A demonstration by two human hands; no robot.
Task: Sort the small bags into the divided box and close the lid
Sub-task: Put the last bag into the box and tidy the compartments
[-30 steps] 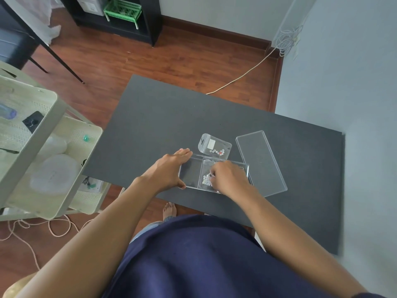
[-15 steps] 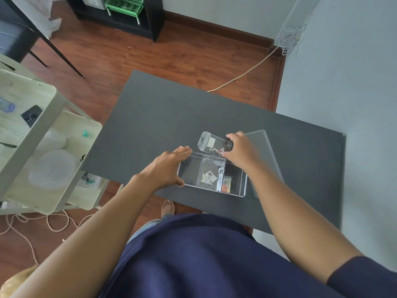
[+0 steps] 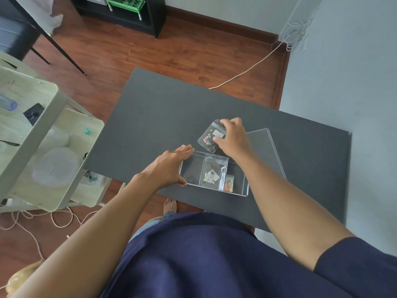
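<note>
A clear divided box (image 3: 191, 166) lies near the front edge of the dark table (image 3: 163, 112). Its left compartment is bare. The middle one holds a small bag of white flowers (image 3: 211, 175), and the right one holds a tiny bag of orange bits (image 3: 229, 182). My left hand (image 3: 169, 166) grips the box's left end. My right hand (image 3: 232, 138) is shut on a third small bag (image 3: 209, 138) with white and red flowers, held just beyond the box. The clear lid (image 3: 268, 151) lies flat to the right, partly under my right arm.
A pale green cart (image 3: 49, 134) with a round white lid and small items stands left of the table. A grey wall (image 3: 343, 82) runs along the right. Cords trail on the wooden floor. My foot (image 3: 170, 206) shows under the front edge.
My right hand left the box's middle compartment, reached back to the third bag and has taken hold of it. The left hand has stayed on the box.
</note>
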